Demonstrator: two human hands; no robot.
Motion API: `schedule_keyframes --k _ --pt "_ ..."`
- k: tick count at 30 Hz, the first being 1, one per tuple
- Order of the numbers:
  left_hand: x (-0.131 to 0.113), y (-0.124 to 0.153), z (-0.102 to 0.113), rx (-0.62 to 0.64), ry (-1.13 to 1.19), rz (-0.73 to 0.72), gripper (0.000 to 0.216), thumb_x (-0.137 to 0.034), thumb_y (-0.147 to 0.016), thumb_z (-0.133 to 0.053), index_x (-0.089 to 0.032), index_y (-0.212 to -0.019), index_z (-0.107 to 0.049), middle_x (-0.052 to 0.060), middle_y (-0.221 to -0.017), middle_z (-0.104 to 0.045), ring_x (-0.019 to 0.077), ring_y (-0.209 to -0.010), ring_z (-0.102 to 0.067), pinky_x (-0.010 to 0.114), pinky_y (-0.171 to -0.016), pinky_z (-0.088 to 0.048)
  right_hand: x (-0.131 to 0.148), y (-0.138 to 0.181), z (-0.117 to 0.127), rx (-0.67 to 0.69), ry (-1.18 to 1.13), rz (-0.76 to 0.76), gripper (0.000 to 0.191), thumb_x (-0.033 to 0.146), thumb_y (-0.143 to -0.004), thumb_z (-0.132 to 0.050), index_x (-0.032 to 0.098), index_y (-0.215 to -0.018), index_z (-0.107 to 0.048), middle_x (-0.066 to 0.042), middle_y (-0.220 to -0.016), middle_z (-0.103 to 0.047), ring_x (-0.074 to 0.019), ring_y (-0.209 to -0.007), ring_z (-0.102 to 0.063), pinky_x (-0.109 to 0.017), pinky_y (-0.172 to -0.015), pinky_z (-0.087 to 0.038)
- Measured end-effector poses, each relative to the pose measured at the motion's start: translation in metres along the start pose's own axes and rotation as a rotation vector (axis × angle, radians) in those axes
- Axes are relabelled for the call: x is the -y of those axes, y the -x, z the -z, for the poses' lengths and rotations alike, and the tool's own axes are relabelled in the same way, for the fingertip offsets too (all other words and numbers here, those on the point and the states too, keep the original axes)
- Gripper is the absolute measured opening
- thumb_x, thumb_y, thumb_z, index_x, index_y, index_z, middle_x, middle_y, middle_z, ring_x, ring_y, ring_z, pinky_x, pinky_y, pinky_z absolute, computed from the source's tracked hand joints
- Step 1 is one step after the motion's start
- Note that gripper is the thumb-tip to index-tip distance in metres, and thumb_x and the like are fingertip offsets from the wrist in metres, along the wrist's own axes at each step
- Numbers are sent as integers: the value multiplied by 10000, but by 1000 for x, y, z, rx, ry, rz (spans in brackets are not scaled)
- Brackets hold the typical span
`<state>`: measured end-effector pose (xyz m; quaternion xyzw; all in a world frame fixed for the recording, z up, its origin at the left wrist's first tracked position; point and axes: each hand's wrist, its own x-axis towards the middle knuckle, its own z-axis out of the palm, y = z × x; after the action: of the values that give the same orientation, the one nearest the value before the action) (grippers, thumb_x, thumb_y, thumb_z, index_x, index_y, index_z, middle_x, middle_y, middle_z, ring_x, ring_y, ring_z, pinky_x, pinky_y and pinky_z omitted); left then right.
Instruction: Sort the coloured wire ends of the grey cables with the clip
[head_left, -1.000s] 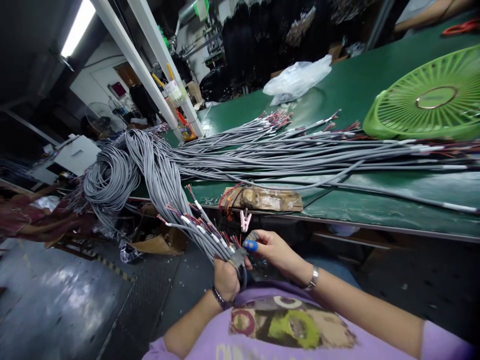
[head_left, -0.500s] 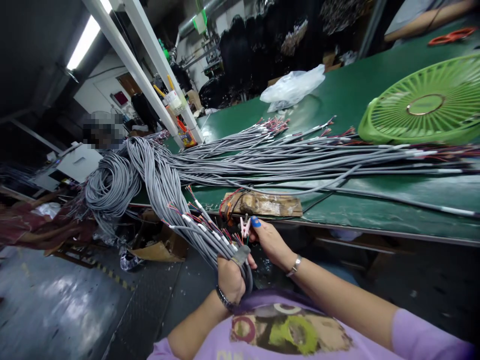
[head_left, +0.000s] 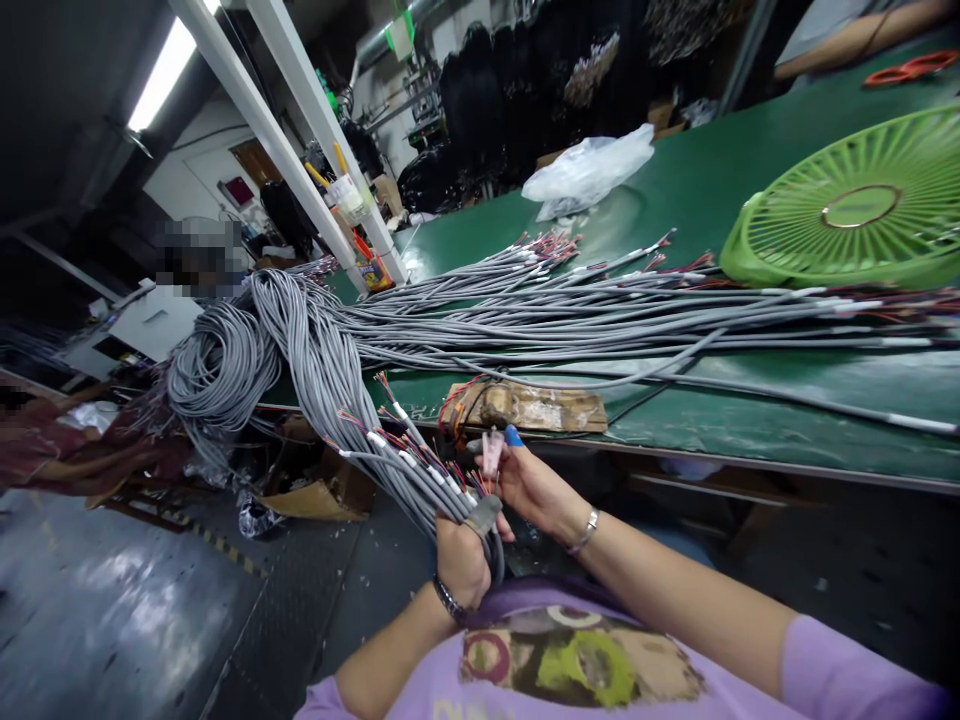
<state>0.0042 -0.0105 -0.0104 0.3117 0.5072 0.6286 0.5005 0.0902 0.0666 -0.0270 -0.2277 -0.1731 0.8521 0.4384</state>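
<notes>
- Gray cable bundle (head_left: pixel 337 365): draped over the surface's (head_left: pixel 787 405) edge, near end wrapped by the left hand (head_left: pixel 463 560).
- Right hand (head_left: pixel 534 488): fingers partly curled at pink clip (head_left: pixel 492 455); hold unclear.
- Slackened left fingers could let cables fan apart.

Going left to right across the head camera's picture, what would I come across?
A co-worker's dark red top → a coil of grey cable → an orange-and-yellow packet → the left hand, closed around a bundle of grey cables → the right hand, at a pink clip → a green fan.
</notes>
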Motion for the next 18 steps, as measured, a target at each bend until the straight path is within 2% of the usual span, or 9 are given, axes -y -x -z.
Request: schedule_keyframes --k 3,5,8,11,18 --pt "-4 4 3 -10 -14 3 198 -308 -648 -647 -160 -537 -577 -11 -436 -558 102 -398 -492 218 -436 -409 4 4 1 43 -10 -80 409 536 -847 -471 169 -879 -649 -53 -768 -654 -125 -617 -575 -232 -561 -466" --pt "-6 6 4 -12 -16 -15 205 -311 -655 -635 -165 -527 -570 -14 -431 -554 102 -399 -491 218 -439 -408 6 6 2 59 -13 -101 376 504 -849 -491 168 -894 -655 -54 -785 -659 -122 -627 -576 -227 -566 -471" --pt "-7 5 3 -35 15 -18 174 -276 -652 -636 -161 -534 -578 -15 -439 -562 99 -400 -495 215 -444 -412 5 6 3 26 14 -38 236 401 -811 -599 173 -817 -659 -26 -719 -646 -111 -609 -564 -216 -574 -472" --pt "-6 2 0 -56 44 -9 172 -264 -651 -645 -154 -533 -585 -12 -442 -564 99 -402 -502 212 -439 -411 2 4 5 -7 49 35 203 371 -779 -647 169 -763 -654 -12 -685 -634 -107 -597 -559 -216 -571 -470" --pt "-4 -5 -5 -97 78 24 209 -277 -619 -674 -144 -490 -576 -6 -428 -562 95 -385 -499 216 -434 -427 3 -1 3 19 2 -41 257 413 -798 -620 165 -854 -658 -40 -741 -668 -121 -599 -573 -246 -573 -471"
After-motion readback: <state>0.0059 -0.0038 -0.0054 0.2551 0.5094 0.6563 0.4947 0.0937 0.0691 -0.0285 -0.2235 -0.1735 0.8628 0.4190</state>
